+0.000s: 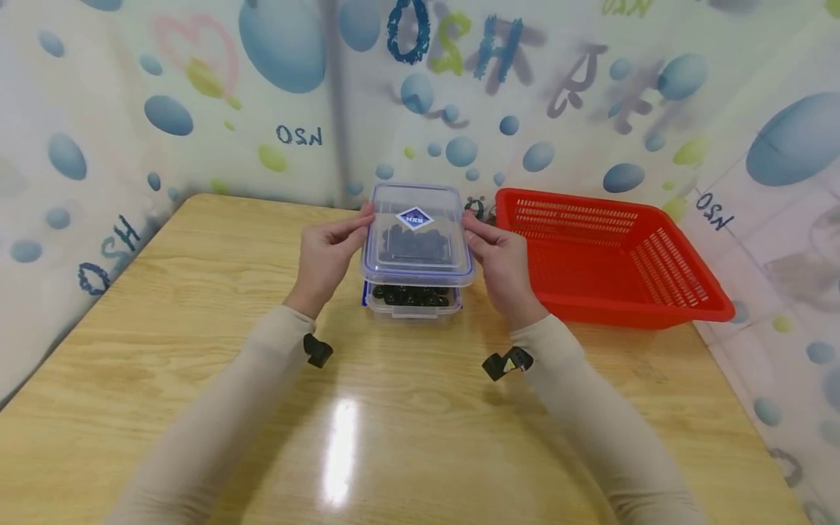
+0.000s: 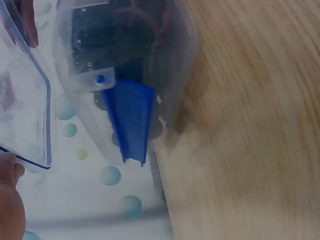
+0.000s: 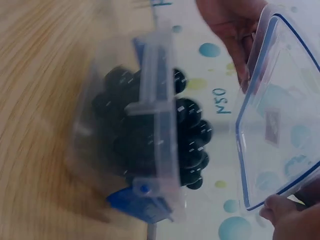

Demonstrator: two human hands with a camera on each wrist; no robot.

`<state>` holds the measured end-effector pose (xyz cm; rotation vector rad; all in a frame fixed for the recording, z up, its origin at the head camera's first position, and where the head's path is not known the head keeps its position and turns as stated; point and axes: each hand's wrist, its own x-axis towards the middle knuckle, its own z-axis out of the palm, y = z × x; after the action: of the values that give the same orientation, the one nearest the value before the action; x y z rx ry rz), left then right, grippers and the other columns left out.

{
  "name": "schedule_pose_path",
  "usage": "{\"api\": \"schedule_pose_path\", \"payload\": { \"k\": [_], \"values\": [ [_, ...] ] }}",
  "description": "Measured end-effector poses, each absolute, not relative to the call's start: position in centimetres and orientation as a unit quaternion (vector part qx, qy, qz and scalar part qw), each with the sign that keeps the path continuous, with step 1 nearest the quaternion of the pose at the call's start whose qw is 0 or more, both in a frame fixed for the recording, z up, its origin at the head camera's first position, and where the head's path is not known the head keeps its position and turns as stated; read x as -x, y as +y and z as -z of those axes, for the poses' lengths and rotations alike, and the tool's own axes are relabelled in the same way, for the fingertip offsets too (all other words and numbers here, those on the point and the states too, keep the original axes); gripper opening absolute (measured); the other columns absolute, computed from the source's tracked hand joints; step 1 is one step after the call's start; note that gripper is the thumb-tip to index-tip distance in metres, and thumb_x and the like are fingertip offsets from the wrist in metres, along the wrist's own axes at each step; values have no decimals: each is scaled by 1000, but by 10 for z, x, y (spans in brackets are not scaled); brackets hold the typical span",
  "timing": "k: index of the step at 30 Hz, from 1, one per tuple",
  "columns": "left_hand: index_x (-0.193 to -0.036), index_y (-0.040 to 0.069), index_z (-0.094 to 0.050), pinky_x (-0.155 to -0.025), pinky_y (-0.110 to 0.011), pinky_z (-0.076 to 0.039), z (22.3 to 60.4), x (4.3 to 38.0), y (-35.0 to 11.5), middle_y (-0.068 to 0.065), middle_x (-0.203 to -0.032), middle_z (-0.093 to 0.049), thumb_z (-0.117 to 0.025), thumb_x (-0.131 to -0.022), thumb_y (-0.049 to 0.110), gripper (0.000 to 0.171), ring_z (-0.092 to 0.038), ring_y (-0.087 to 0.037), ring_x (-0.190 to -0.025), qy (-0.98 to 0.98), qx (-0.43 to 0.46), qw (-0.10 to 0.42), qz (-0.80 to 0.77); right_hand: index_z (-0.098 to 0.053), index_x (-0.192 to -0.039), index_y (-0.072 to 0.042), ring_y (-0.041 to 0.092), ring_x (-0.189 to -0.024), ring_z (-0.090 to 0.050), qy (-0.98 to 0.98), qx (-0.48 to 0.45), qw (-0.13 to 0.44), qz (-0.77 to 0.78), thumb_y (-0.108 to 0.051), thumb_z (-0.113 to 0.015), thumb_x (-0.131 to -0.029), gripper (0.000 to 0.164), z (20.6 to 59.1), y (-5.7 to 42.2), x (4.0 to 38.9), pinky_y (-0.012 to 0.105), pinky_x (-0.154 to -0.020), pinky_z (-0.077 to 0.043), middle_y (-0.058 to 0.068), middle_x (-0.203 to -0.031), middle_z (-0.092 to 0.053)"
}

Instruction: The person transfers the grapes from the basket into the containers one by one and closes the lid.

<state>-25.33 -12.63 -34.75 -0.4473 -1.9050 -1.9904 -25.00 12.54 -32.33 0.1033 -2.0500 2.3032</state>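
Note:
A clear plastic lid with a blue seal and a diamond-shaped sticker is held above a clear food container. My left hand pinches the lid's left edge, and my right hand grips its right edge. Inside the container lies a heap of glossy, dark round grapes, rising past the rim in the right wrist view. Blue side latches on the container hang unfastened. In the right wrist view, a gap shows between the lid and the grapes.
A red slatted plastic basket stands to the right, close to my right hand. All of it rests on a light wood table. Behind the table hangs a patterned cloth with blue dots and letters.

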Motion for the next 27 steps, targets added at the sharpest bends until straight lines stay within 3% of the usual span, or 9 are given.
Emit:
{"api": "schedule_pose_path", "payload": {
  "k": [18,27],
  "values": [
    [-125,-7,-62,-100,-28,-43,371,264,-129,-12,-133,-57,-64,-95,2,31,-50,-16,-128,-761,96,45,639,-60,-132,-4,13,-126,-52,-784,-15,40,-620,-5,-58,-99,33,365,117,264,25,-102,-41,4,-136,-58],
    [-129,-7,-58,-99,-30,-44,377,269,-131,-13,-136,-55,-66,-93,1,38,-49,-21,-129,-801,95,17,590,-59,-134,-3,12,-128,-50,-784,-17,37,-620,-7,-59,-99,35,371,115,267,25,-104,-39,4,-137,-56]
  ]
}}
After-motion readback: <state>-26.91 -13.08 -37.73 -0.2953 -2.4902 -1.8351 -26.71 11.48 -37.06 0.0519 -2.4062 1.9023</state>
